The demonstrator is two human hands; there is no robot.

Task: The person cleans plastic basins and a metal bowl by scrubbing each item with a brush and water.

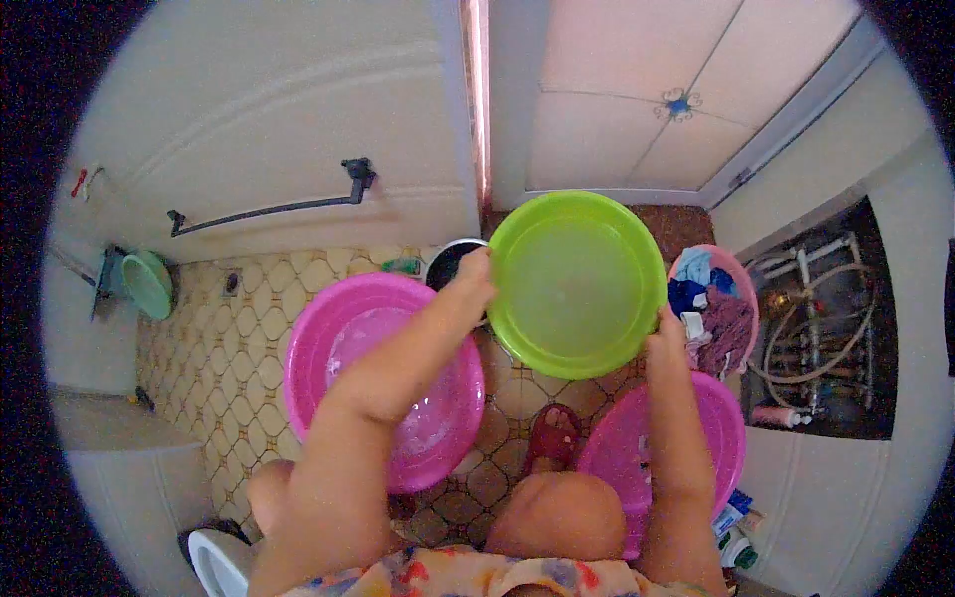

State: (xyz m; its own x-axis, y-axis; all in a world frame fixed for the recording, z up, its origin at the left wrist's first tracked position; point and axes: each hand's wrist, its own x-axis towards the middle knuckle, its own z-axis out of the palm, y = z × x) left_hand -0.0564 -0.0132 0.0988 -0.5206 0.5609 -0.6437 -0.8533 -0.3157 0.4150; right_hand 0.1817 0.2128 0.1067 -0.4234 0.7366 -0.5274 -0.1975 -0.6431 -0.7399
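Observation:
A round green basin (577, 284) is held up in front of me, with cloudy water in it. My left hand (477, 274) grips its left rim, and my right hand (665, 333) grips the rim at the lower right. Below my left forearm stands a large pink basin (343, 318) with some suds or water. Another pink basin (619, 438) is on the floor under my right forearm. Behind my left hand a dark round basin with a pale rim (445, 267) is partly hidden.
A pink tub (751, 298) of clothes (721, 323) stands at the right, beside a wall recess with pipes and a hose (811, 298). Bottles (736, 549) lie lower right. A grab bar (274, 214) and a small green basin (147, 284) are at left.

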